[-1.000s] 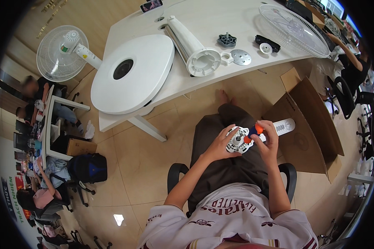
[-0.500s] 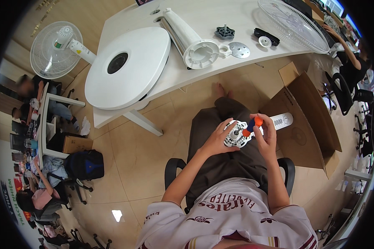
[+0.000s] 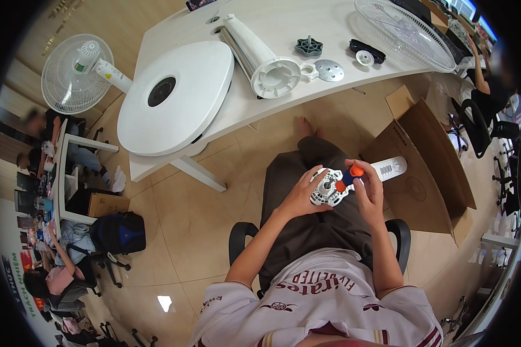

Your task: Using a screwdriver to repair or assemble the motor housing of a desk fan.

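Over my lap, my left hand (image 3: 298, 196) is wrapped around the side of a white slotted fan motor housing (image 3: 319, 197), whose metal shaft points up. My right hand (image 3: 370, 192) grips a screwdriver (image 3: 349, 176) with an orange and blue handle between thumb and fingers. The handle leans over the right edge of the housing; its tip is too small to make out. A white control panel with buttons (image 3: 391, 168) sticks out to the right beyond my right hand. It appears joined to the housing, though my fingers hide the join.
On the white table (image 3: 237, 124) ahead lie a round white fan base (image 3: 200, 110), a white stand column (image 3: 255, 49), a dark knob (image 3: 309, 46), a metal disc (image 3: 330, 70) and a fan grille (image 3: 402, 32). An open cardboard box (image 3: 414, 191) stands at my right.
The screwdriver handle has shifted slightly left and turned a little in my right hand. My left hand keeps its hold on the housing. The view has tilted slightly.
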A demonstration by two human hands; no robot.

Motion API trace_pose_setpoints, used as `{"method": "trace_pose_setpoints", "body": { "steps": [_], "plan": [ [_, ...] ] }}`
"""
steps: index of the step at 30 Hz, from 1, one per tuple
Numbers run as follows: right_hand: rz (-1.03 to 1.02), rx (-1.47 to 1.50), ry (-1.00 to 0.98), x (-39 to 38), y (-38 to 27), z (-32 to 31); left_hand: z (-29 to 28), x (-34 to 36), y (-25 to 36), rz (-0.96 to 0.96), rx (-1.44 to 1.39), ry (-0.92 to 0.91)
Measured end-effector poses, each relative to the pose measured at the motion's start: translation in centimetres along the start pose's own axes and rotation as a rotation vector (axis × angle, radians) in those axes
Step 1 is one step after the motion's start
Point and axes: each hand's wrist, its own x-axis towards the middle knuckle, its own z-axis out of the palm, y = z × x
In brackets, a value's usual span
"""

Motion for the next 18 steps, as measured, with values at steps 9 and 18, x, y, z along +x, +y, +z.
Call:
{"method": "trace_pose_setpoints", "body": {
  "steps": [9, 18],
  "plan": [
    [-0.092, -0.216, 0.006, -0.25, -0.66, 0.09, 0.1, -0.28, 0.32, -0.002, 0.008, 0.002],
    [-0.178, -0.275, -0.008, 0.3, -0.95, -0.02, 0.12, -0.13, -0.43, 0.076, 0.012, 0.067]
  ]
}}
